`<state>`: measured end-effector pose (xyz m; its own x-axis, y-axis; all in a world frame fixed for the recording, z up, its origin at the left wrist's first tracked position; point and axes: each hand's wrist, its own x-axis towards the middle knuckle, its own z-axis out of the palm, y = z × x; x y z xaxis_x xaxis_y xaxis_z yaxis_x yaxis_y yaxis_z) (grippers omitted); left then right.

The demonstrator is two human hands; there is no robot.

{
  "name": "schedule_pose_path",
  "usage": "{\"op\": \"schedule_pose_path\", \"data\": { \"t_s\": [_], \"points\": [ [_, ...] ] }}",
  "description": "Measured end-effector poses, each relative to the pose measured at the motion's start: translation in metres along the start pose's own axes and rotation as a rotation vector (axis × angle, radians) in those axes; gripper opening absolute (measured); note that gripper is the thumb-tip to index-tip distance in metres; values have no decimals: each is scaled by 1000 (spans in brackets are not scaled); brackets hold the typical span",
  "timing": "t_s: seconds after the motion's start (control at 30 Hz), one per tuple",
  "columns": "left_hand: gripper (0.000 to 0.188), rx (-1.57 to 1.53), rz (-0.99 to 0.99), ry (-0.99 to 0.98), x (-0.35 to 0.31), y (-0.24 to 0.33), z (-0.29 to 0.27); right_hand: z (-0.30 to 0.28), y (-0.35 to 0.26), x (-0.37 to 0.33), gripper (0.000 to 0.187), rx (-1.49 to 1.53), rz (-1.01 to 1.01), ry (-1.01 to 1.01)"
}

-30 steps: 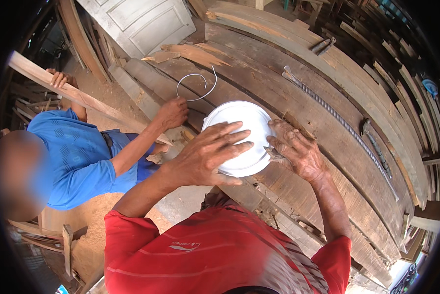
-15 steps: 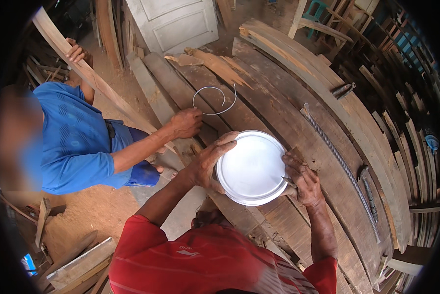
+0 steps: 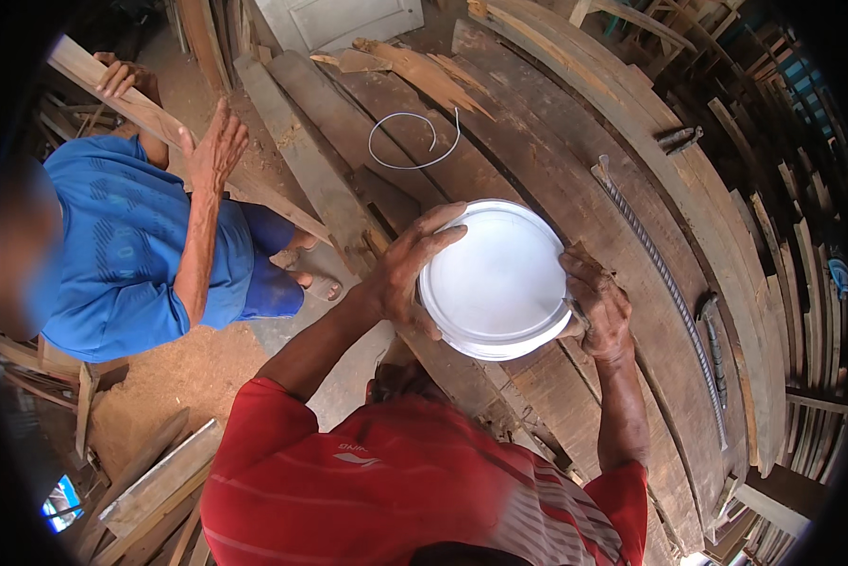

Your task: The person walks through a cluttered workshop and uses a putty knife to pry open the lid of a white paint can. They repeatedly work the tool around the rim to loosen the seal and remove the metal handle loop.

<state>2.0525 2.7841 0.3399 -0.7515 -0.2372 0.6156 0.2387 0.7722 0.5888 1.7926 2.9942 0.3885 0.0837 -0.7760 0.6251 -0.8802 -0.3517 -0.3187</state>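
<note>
A round white lid (image 3: 495,275) with a raised rim is held over the wooden planks, tilted slightly. My left hand (image 3: 411,269) grips its left edge, fingers over the rim and thumb below. At the opposite edge, my right hand (image 3: 597,304) clasps the lid with bent fingers. A small dark pointed piece (image 3: 576,313) sticks out between that hand's fingers; its kind cannot be made out. Beyond the lid, a thin white wire (image 3: 414,166) lies in a loose loop on the planks, touched by neither hand.
At left, a person in a blue shirt (image 3: 126,236) holds a long board (image 3: 150,113). A ribbed metal bar (image 3: 664,274) and a dark tool (image 3: 713,344) lie on the planks (image 3: 537,141) at right. Splintered wood (image 3: 424,80) lies at the far end.
The co-worker's hand has left the wire and is now raised, fingers spread. The wire stays on the planks. My hands still hold the lid, which is tilted a little differently; the view has shifted.
</note>
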Motion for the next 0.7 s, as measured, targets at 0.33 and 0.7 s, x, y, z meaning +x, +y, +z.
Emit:
{"op": "schedule_pose_path", "data": {
  "t_s": [0.33, 0.7],
  "points": [
    [123, -186, -146, 154, 8, -5, 13, 34, 9, 8, 55, 119, 112, 266],
    [112, -375, -360, 261, 18, 11, 15, 42, 4, 5, 56, 359, 300, 344]
  ]
}}
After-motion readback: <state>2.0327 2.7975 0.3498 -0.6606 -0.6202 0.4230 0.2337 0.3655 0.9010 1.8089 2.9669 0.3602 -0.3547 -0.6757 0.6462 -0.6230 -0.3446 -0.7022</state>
